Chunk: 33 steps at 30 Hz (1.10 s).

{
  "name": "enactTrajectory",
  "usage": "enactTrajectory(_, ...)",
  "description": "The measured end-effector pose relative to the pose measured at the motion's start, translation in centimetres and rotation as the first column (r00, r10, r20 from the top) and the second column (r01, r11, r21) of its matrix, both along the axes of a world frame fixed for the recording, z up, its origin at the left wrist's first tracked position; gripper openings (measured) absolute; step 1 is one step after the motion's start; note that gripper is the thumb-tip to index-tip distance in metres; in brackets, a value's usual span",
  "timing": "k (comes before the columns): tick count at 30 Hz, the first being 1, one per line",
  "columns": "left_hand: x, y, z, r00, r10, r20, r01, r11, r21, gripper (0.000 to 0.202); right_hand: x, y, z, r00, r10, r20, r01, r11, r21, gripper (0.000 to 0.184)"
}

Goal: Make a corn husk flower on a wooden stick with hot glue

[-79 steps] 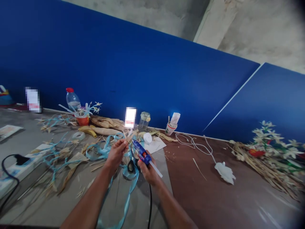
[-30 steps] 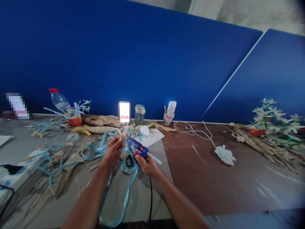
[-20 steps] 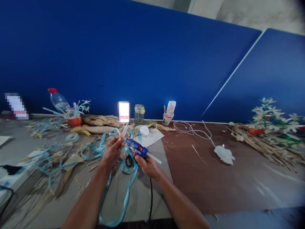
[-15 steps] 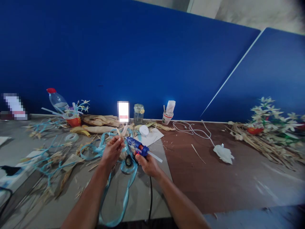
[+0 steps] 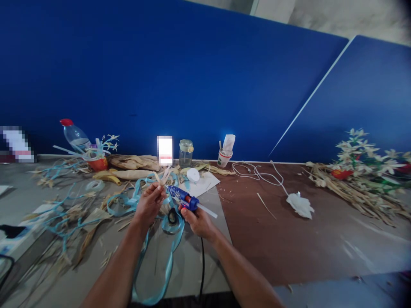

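Observation:
My right hand (image 5: 196, 220) is wrapped round a blue hot glue gun (image 5: 181, 197), with a whitish glue stick (image 5: 207, 210) poking out of its back end. The gun's nozzle points up and left, close to my left fingertips. In a pinch, my left hand (image 5: 150, 200) holds pale pointed petals (image 5: 163, 176) that look like dried husk; whether the nozzle touches them I cannot tell. Light blue ribbon (image 5: 170, 265) loops beneath both hands. A pair of dark scissor-like handles (image 5: 172, 216) lies between them, partly hidden. From the gun a black cord (image 5: 202, 265) runs toward the front edge.
Husk strips and blue-wrapped stems (image 5: 66, 231) spread over the left, beside a power strip (image 5: 24, 229). Along the blue partition stand a bottle (image 5: 75, 134), a red cup (image 5: 98, 164), a glass jar (image 5: 186, 156) and a white cup (image 5: 224, 159). Husk flowers (image 5: 359, 149) sit far right.
The view has shifted very slightly. My hands keep the same grips, and the glue gun's nozzle stays close to the petals at my left fingertips.

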State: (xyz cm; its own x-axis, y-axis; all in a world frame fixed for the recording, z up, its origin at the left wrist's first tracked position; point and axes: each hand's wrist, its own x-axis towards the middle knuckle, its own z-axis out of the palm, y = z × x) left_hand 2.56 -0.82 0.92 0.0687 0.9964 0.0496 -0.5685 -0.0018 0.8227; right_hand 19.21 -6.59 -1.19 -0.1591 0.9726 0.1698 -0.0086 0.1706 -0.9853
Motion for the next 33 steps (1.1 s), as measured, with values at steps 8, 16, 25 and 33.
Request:
enactTrajectory(8, 0.2, 0.13, -0.28, 1.0, -0.009, -0.007, 0.008, 1.0, -0.013, 0.021, 0.15, 0.21, -0.08, 1.0, -0.005, 0.024, 0.005, 1.0, 0.015, 0.03)
enactTrajectory(16, 0.25, 0.17, -0.2, 1.0, -0.009, -0.026, 0.009, 1.0, -0.016, 0.021, 0.3, 0.3, 0.1, 0.999, 0.012, 0.037, -0.013, 1.0, 0.021, 0.031)
enactTrajectory(25, 0.2, 0.19, -0.27, 1.0, -0.026, -0.013, 0.026, 1.0, -0.009, 0.02, 0.36, 0.34, 0.26, 0.999, 0.028, 0.031, -0.028, 1.0, 0.011, 0.03)
enactTrajectory(33, 0.17, 0.08, 0.02, 1.0, -0.024, -0.015, 0.024, 1.0, -0.012, 0.021, 0.34, 0.19, 0.46, 0.999, 0.03, 0.023, -0.03, 0.999, 0.01, 0.028)
